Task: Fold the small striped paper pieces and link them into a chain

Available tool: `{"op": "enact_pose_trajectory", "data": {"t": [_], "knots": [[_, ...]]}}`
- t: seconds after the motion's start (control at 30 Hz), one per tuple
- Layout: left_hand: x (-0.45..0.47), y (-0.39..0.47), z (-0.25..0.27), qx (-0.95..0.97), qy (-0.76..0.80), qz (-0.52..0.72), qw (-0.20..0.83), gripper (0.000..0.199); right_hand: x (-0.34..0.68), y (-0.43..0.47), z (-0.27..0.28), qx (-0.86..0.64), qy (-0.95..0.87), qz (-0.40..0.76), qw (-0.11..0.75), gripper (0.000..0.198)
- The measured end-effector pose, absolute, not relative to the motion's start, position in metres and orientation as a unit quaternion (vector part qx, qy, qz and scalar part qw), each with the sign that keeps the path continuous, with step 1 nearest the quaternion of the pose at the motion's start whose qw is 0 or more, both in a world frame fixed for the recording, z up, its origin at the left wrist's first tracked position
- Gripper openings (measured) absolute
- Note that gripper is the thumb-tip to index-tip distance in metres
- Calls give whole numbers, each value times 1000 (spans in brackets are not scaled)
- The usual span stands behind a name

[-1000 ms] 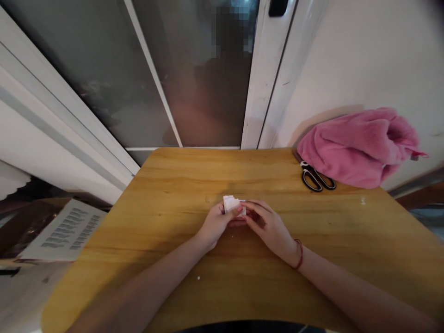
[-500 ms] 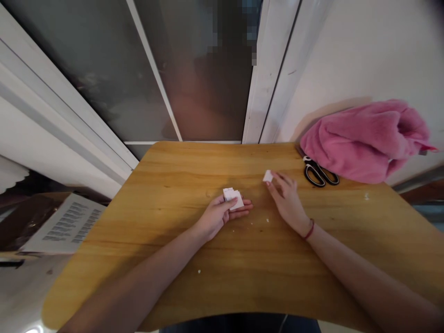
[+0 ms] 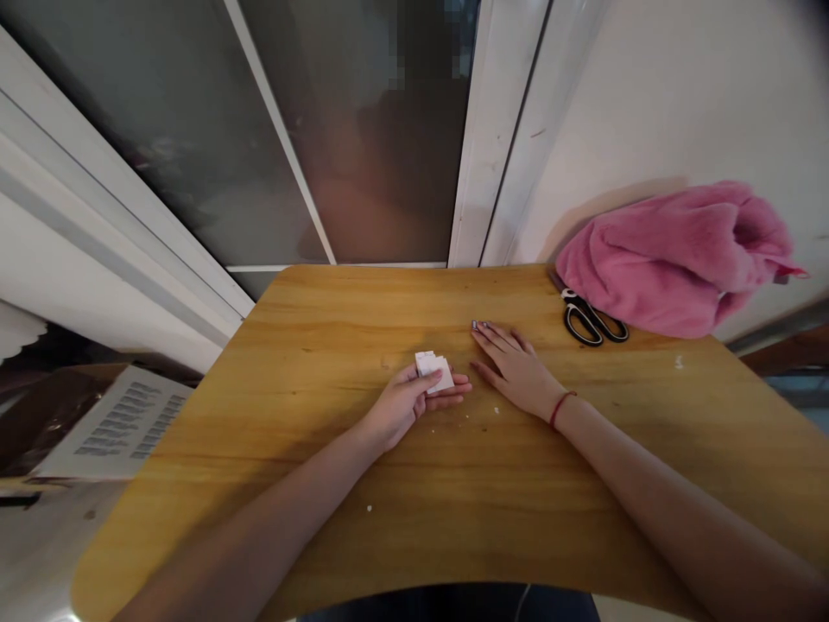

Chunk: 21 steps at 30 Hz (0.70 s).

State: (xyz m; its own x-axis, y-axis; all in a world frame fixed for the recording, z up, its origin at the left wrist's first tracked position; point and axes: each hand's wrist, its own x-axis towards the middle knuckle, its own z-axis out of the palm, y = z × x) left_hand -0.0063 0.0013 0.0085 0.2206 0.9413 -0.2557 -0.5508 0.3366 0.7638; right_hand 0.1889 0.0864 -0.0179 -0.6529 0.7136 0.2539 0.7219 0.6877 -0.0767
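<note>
Several small white paper pieces [image 3: 435,371] lie fanned in my left hand [image 3: 411,402], pinned by the thumb against the fingers, palm up, just above the tabletop. To the right, my right hand [image 3: 515,367] is palm down on or just over the wooden table [image 3: 414,536], its fingers stretched out toward the back left. No paper shows around it, and what may be under the palm is hidden. Between and below the hands, tiny white scraps [image 3: 496,410] dot the wood.
Black-handled scissors [image 3: 592,320] lie at the back right, their blades hidden beneath a fuzzy pink cloth item [image 3: 673,259]. Behind the table is a glass-paned door [image 3: 382,173] with a white frame. A printed cardboard box [image 3: 123,423] sits lower at the left.
My right hand has gone from pinching a small white paper piece to lying flat with fingers extended; that piece is out of sight. My left hand keeps its hold. The view shifted slightly.
</note>
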Motion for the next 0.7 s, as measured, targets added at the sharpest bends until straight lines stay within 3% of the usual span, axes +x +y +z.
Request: {"op": "enact_pose_trajectory", "data": {"t": [0.3, 0.53, 0.7], "knots": [[-6, 2, 6, 300, 362, 497, 730, 19, 182, 87, -16, -450, -884, -17, 124, 55], [-6, 0, 12, 294, 382, 493, 724, 19, 186, 91, -18, -484, -842, 4, 240, 39], [-6, 1, 12, 291, 386, 485, 729, 21, 188, 91, -20, -428, -883, 27, 193, 42]]}}
